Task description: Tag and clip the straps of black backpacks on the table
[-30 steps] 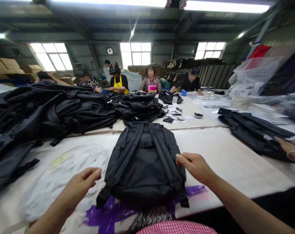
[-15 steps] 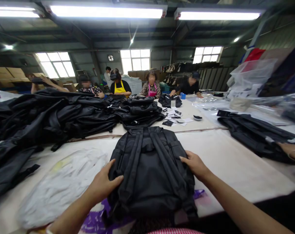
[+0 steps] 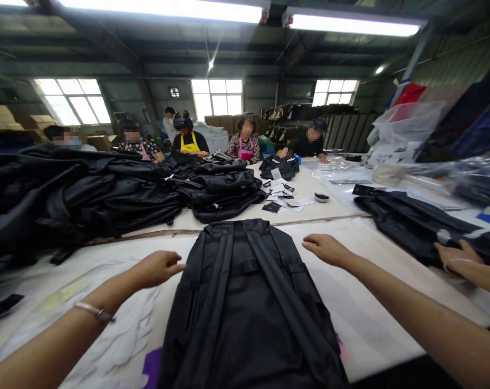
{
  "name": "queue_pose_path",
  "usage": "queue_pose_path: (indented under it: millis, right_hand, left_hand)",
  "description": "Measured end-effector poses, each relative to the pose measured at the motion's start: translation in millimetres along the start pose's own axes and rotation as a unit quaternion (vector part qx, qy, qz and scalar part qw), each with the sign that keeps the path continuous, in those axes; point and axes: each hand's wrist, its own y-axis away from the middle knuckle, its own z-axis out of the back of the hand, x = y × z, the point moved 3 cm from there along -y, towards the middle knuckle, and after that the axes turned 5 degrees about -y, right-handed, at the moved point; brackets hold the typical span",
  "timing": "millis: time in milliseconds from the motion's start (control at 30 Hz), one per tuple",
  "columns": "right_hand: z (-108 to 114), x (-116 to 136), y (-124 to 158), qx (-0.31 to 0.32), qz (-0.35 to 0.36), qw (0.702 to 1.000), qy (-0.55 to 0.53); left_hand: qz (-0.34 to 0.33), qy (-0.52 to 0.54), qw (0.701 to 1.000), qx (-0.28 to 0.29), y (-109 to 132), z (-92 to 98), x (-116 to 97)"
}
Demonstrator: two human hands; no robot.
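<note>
A black backpack (image 3: 256, 308) lies in front of me with its two shoulder straps facing up and its top end pointing away. My left hand (image 3: 159, 268) hovers by the upper left side of the backpack, thumb and fingers slightly apart and holding nothing. On the other side, my right hand (image 3: 326, 250) is in the air beyond the upper right edge, fingers stretched out, with a visible gap to the bag. White gloves or cloth in clear plastic (image 3: 123, 324) lie under my left forearm. A bit of purple plastic (image 3: 151, 367) shows beside the bag.
Black bags are heaped (image 3: 86, 189) at the left, with a stack of bags (image 3: 226, 189) beside them. Paper tags (image 3: 281, 192) and a small dark dish (image 3: 321, 198) lie farther back. A neighbour's hand (image 3: 459, 253) touches another black bag (image 3: 410, 221) at right. Several co-workers sit across.
Both my hands have let go of the backpack's sides and moved outward and up. The bag has come closer to me and fills more of the view. The neighbour's hand has moved left.
</note>
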Motion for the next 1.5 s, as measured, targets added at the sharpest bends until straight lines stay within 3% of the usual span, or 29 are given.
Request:
queue_pose_path:
  millis: [100,233,400,567,667,767,1100,1300,1433,1500]
  right_hand:
    - [-3,7,-64,-0.009,0.0,1.0,0.029]
    - [-42,12,-143,0.003,-0.016,0.997,0.072]
    - [-91,7,-218,0.031,-0.017,0.996,0.084]
    - [-118,-6,-263,0.025,-0.016,0.994,0.108]
    - [-129,-13,-276,0.023,-0.016,0.992,0.126]
    - [-138,-17,-283,0.014,-0.011,0.99,0.138]
    - [-149,-26,-274,-0.12,-0.039,0.988,0.09]
    - [-154,-31,-278,-0.169,-0.047,0.984,-0.007]
    - [-152,-33,-278,-0.16,-0.038,0.983,-0.085]
    - [-146,-35,-274,-0.141,-0.028,0.983,-0.117]
  left_hand:
    - [-0.009,-0.073,0.993,-0.088,-65,7.8,12]
    - [-0.017,-0.09,0.985,-0.148,-144,-12.6,19]
    - [-0.062,-0.063,0.988,-0.125,-223,-42.9,33]
    - [-0.106,-0.034,0.99,-0.087,-269,-61.1,56]
    - [-0.121,-0.032,0.988,-0.094,-282,-69.5,62]
    - [-0.092,-0.04,0.985,-0.137,-288,-78.8,62]
    - [0.129,-0.013,0.961,-0.245,-285,-98.7,54]
    - [0.164,0.094,0.95,-0.247,-288,-95.3,48]
    - [0.155,0.162,0.946,-0.233,-282,-90.6,53]
    - [0.127,0.255,0.937,-0.199,-276,-88.8,59]
